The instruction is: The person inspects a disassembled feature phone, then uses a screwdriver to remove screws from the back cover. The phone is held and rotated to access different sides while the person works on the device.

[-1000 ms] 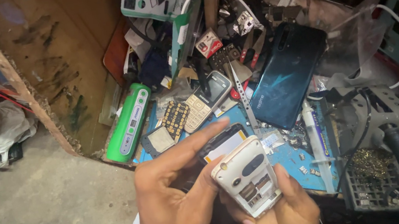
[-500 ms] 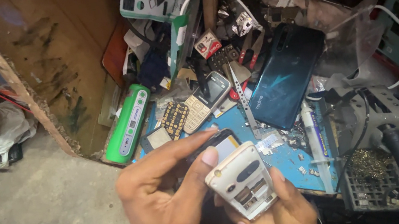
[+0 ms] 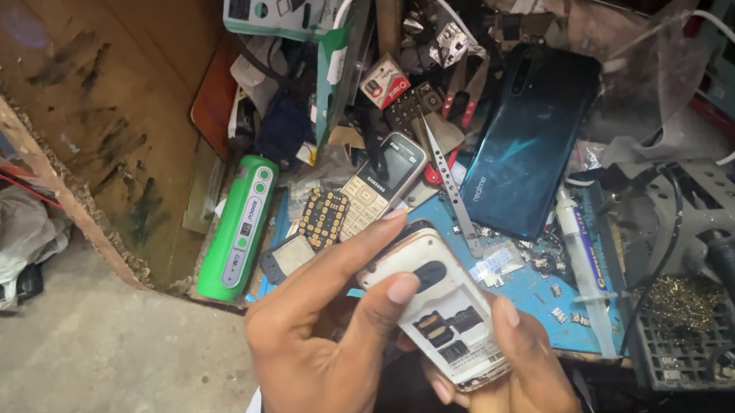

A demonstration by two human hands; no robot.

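Your right hand (image 3: 519, 378) cradles the small white phone body (image 3: 442, 312) from below, fingers wrapped on its edges, just above the blue mat (image 3: 536, 293). Left hand (image 3: 322, 359) presses thumb and forefinger on its top. Looks light, rigid, likely fragile, so grip the side edges. Back open, dark slots showing.

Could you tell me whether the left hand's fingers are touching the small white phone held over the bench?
Touching. The head view shows the left hand with a fingertip pressed on the back of the small white phone, while the right hand cradles it from below.
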